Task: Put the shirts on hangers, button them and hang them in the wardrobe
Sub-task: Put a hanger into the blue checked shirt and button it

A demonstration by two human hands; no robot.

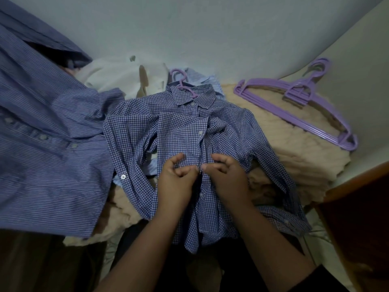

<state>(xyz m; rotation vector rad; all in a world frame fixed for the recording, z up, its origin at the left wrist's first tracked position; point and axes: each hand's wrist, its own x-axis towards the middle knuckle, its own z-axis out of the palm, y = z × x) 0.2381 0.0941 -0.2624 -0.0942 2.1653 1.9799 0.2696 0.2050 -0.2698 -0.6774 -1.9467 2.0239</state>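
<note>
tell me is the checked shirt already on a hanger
Yes: a purple hanger hook sticks out of the checked shirt collar.

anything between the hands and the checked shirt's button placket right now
Nothing visible does: the left hand and right hand already pinch the checked shirt at its placket, mid-front.

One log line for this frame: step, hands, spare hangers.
step: buttoning checked shirt | left hand, right hand: pinching placket | purple hangers: stacked on blanket
</note>
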